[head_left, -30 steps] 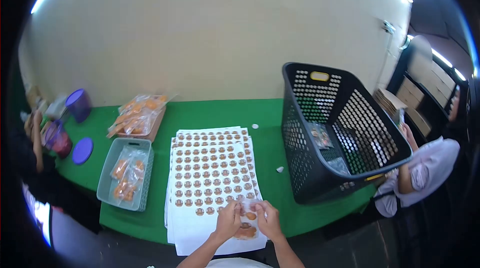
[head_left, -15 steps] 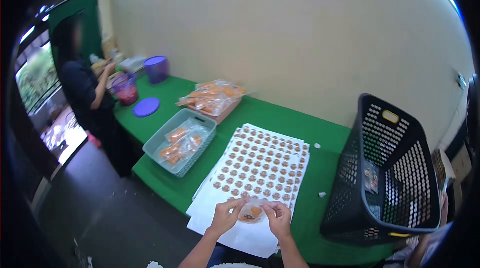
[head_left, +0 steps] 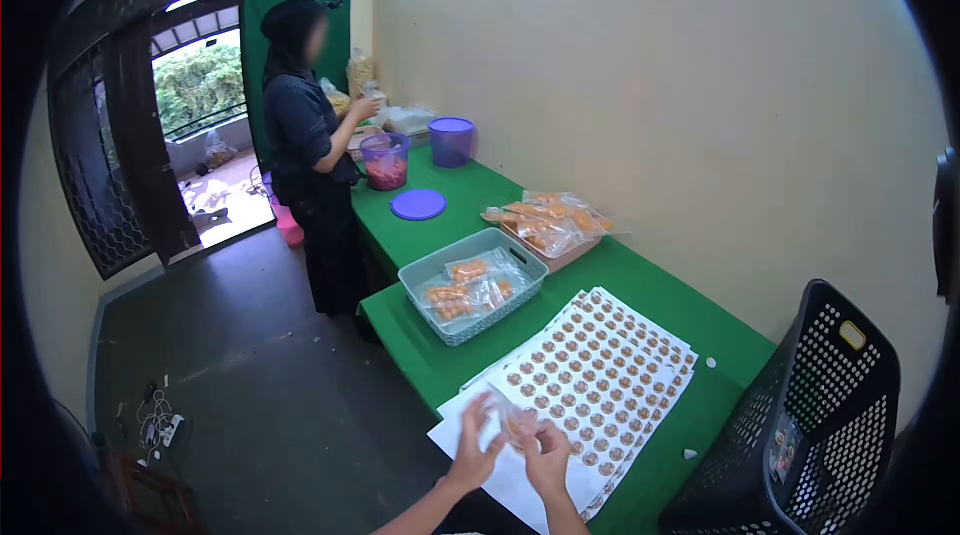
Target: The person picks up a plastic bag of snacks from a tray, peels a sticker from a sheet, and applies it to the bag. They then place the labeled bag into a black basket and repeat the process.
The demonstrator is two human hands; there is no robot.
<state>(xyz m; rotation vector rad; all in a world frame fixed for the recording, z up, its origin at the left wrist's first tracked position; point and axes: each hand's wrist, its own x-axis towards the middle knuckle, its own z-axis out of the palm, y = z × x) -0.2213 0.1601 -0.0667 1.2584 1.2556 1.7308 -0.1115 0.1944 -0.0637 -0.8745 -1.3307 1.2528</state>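
Note:
A small clear plastic packet (head_left: 512, 423) with orange pieces inside and a round label is above the sheets of stickers. My right hand (head_left: 547, 457) grips its right side between thumb and fingers. My left hand (head_left: 474, 447) is at the packet's upper left, slightly blurred, with thumb and fingers apart. Whether its fingertips touch the plastic is hard to tell. Beneath lie stacked white sheets (head_left: 600, 375) printed with rows of round brown stickers. A grey-green basket (head_left: 455, 333) beyond my hands contains several packets of orange snacks (head_left: 453, 301).
Orange snack packets (head_left: 560, 223) fill a tray at the wall. A tall black perforated basket (head_left: 740, 450) stands at right. Farther along the green table (head_left: 460, 205) are a purple lid (head_left: 418, 204), purple tubs (head_left: 452, 143) and a person (head_left: 305, 135) in dark clothes. Cables (head_left: 160, 425) lie on the floor.
The view has swung left, bringing in more of the floor and doorway. My left hand's fingers have spread apart from their pinch on the packet; my right hand still grips it.

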